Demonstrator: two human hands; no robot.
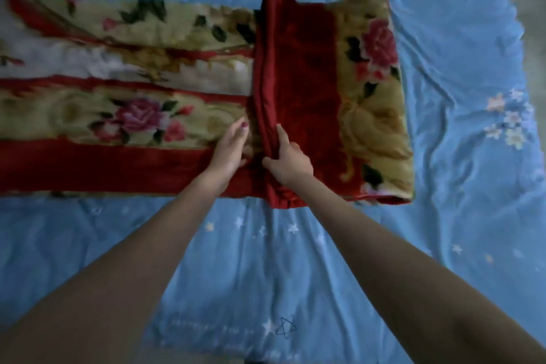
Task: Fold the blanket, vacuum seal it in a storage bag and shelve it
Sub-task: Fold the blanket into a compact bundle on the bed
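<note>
You are looking down on a bed covered by a rumpled blue sheet (339, 245) printed with small white stars, and it fills nearly the whole view. At 1 o'clock, past the sheet's edge, a pale strip of floor (529, 18) shows; little else of the room can be made out.

The blanket (133, 91), red-bordered with pink roses on cream and gold, lies as a long band across the sheet from 9 o'clock to 2 o'clock. Its right end is folded back over itself, so a thick doubled slab with a red edge sits at 1 o'clock.

Your right hand (291, 161) is at that red folded edge, near the centre of the view: its grip pinches the bunched layers, thumb on the left side, fingers curled on top. Your left hand (230, 148) lies just beside it at 9 o'clock, fingers straight and together, pressing flat on the single layer next to the fold.
</note>
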